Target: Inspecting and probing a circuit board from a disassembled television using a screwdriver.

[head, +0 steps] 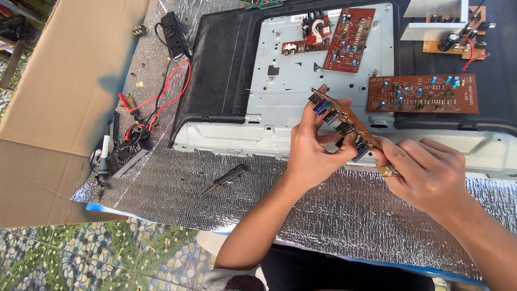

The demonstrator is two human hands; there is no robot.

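Both hands, left hand (312, 148) and right hand (425, 170), pinch a tilted brown circuit board (344, 121) studded with blue parts; tan cardboard (54, 108) lies left.

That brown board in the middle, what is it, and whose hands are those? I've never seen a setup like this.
There is no machine here: a person wears a camera on the head, looking down at their own hands. The left hand and right hand together hold a brown circuit board, tilted on edge. Below lies a silver foil mat with a dark screwdriver on it. Behind sits an opened grey metal panel carrying more brown boards. At the left are red and black wires and cardboard.
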